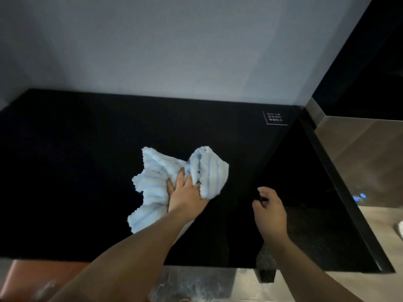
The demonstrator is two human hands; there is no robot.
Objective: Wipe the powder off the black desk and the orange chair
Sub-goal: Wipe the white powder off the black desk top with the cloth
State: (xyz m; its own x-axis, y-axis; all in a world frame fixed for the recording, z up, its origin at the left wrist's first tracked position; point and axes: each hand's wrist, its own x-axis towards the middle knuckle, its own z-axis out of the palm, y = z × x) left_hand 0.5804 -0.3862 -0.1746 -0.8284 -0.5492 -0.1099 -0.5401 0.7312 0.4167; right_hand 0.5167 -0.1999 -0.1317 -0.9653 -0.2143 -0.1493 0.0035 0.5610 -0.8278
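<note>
The black desk (87, 171) fills the middle of the view, against a grey wall. A light blue ribbed cloth (152, 192) lies bunched on its centre. My left hand (185, 192) presses down on the cloth with thumb and fingers spread; a fold of cloth covers the outer fingers. My right hand (269, 205) hovers over the desk to the right of the cloth, fingers loosely curled and holding nothing. The orange chair (28, 277) peeks out below the desk's front edge at lower left, with a pale powder smear on its seat. I see no powder on the dark desk top.
A small white-printed label (275, 117) sits at the desk's back right corner. A grey cabinet (359, 149) stands along the desk's right side. A dark speckled desk leg (266, 271) drops to the mottled floor (192, 284) below the front edge.
</note>
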